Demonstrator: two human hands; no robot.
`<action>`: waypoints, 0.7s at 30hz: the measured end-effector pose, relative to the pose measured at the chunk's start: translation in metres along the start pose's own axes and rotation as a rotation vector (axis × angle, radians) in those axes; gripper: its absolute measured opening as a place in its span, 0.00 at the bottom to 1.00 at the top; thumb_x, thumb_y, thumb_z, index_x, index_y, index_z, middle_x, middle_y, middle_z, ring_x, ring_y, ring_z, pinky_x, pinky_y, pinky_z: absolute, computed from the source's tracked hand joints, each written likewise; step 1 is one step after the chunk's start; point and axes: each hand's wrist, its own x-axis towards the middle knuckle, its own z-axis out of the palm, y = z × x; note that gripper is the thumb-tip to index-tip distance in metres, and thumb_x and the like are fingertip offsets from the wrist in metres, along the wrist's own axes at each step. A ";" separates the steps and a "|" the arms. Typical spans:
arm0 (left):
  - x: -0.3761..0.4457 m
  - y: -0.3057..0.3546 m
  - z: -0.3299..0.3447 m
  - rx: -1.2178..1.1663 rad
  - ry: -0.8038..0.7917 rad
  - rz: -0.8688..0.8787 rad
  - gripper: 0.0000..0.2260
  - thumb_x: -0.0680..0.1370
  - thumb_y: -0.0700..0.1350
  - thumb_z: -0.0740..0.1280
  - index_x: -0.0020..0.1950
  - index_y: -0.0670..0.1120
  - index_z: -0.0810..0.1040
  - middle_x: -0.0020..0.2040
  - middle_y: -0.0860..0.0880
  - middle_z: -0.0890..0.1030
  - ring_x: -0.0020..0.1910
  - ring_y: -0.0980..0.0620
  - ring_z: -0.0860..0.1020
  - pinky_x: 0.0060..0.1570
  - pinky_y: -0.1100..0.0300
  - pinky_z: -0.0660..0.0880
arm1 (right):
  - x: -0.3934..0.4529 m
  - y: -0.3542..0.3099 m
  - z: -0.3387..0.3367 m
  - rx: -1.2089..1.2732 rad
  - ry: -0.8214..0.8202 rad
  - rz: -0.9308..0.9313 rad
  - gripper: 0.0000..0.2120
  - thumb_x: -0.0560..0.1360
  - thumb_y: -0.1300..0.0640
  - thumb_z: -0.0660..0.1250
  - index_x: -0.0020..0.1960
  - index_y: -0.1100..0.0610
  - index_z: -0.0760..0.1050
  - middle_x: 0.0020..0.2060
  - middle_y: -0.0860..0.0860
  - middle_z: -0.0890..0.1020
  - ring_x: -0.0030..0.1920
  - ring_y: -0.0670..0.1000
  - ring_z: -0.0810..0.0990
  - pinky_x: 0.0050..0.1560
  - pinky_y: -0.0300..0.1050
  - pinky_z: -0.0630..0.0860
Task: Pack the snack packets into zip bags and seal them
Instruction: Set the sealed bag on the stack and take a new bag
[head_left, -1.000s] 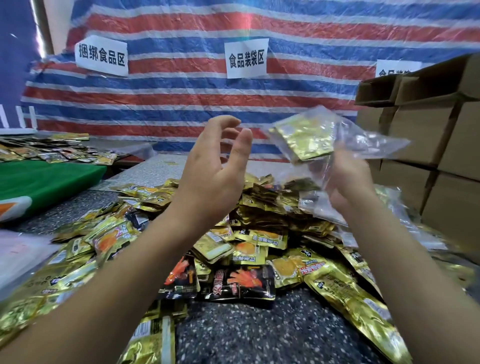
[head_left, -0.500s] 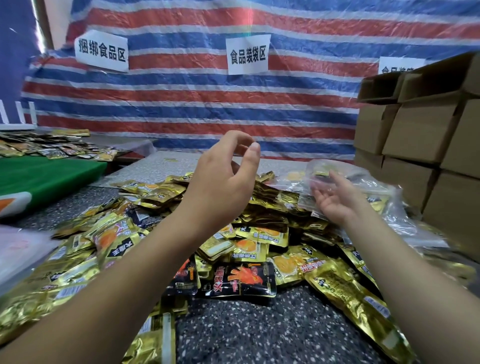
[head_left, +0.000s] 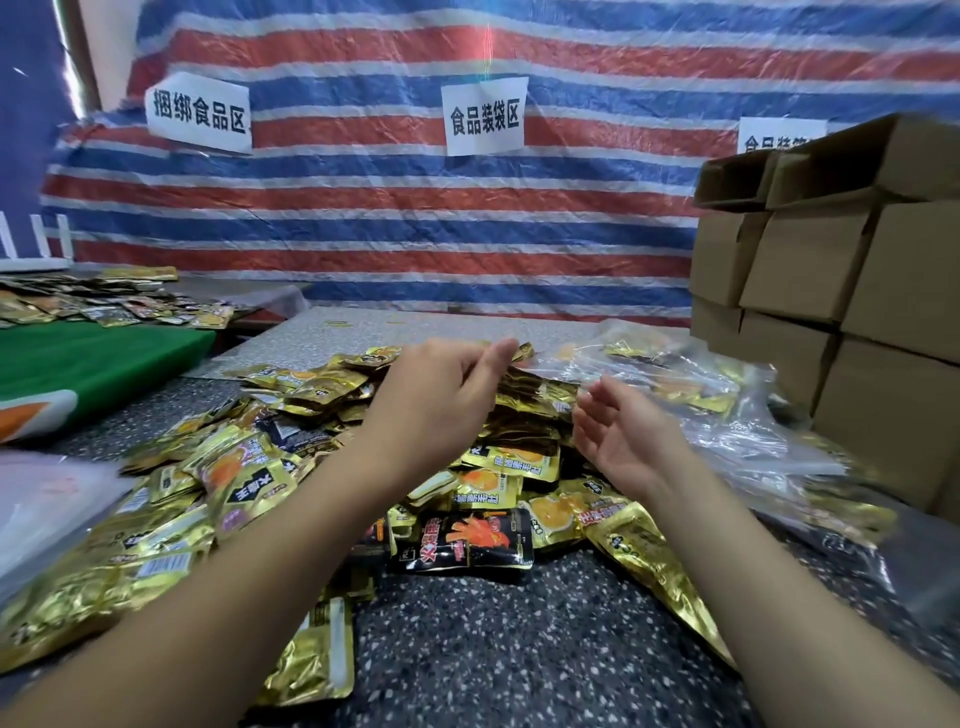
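Packets (head_left: 483, 462) at frame centre look light, slick, crinkly foil, best pinched by an edge; left hand (head_left: 441, 400) fingers loosely curled, right hand (head_left: 623, 436) spread, both empty.

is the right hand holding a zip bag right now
No, the right hand is open and empty, palm turned up above the snack packets, while the filled zip bags lie apart, beside the cardboard boxes.

Snack packets (head_left: 483, 462) heaped across the middle of the desk (head_left: 519, 665), both hands over the heap: left hand (head_left: 441, 395) left of centre, right hand (head_left: 628, 436) beside it. Filled zip bags (head_left: 675, 374) lie right of the heap, cardboard boxes (head_left: 841, 291) stacked behind them. Tarp (head_left: 415, 218) hangs behind everything.
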 end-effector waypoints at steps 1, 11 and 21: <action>-0.004 -0.001 0.001 0.003 -0.023 -0.021 0.28 0.82 0.57 0.56 0.32 0.37 0.73 0.25 0.42 0.73 0.23 0.53 0.66 0.27 0.54 0.63 | -0.005 0.001 0.001 -0.015 -0.007 -0.010 0.14 0.83 0.51 0.59 0.41 0.55 0.72 0.30 0.49 0.79 0.30 0.46 0.78 0.34 0.40 0.77; -0.070 -0.035 -0.004 0.056 0.000 -0.173 0.18 0.82 0.55 0.59 0.35 0.52 0.76 0.27 0.53 0.75 0.24 0.57 0.70 0.26 0.59 0.64 | -0.069 0.025 0.021 -0.077 0.002 -0.076 0.20 0.84 0.46 0.57 0.35 0.54 0.69 0.25 0.47 0.72 0.27 0.47 0.70 0.30 0.40 0.70; -0.097 -0.044 -0.004 0.031 0.003 -0.228 0.09 0.82 0.47 0.64 0.44 0.47 0.80 0.32 0.52 0.79 0.27 0.58 0.74 0.29 0.57 0.71 | -0.097 0.070 0.025 -0.260 -0.097 -0.121 0.23 0.83 0.44 0.55 0.34 0.55 0.67 0.22 0.49 0.67 0.23 0.48 0.71 0.25 0.38 0.69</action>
